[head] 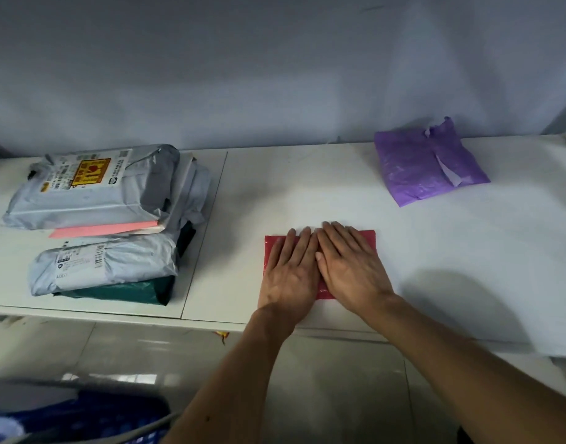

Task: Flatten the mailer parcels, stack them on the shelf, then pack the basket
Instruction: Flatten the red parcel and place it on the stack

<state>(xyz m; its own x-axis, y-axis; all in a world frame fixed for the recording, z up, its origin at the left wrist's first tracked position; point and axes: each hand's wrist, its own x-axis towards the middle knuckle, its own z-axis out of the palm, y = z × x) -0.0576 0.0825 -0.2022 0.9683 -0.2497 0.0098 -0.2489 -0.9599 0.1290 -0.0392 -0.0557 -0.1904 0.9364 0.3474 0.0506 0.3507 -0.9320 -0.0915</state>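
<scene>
A red mailer parcel [368, 238] lies flat on the white shelf [467, 267], near its front edge. My left hand [291, 270] and my right hand [348, 267] rest palm down on it, side by side, fingers stretched out and touching at the thumbs; they cover most of the parcel. A purple mailer parcel [416, 168] lies further back on the right, puffy, with a torn white patch. At the left stand two stacks of parcels: a grey one with a yellow label [92, 187] on top at the back, and a grey one [105, 265] over a dark green one [121, 291] in front.
A pink flat envelope [105, 230] sticks out of the rear stack. A blue basket [92, 418] shows at the bottom left, on the tiled floor [323, 379] below the shelf. A grey wall [275, 75] closes the back.
</scene>
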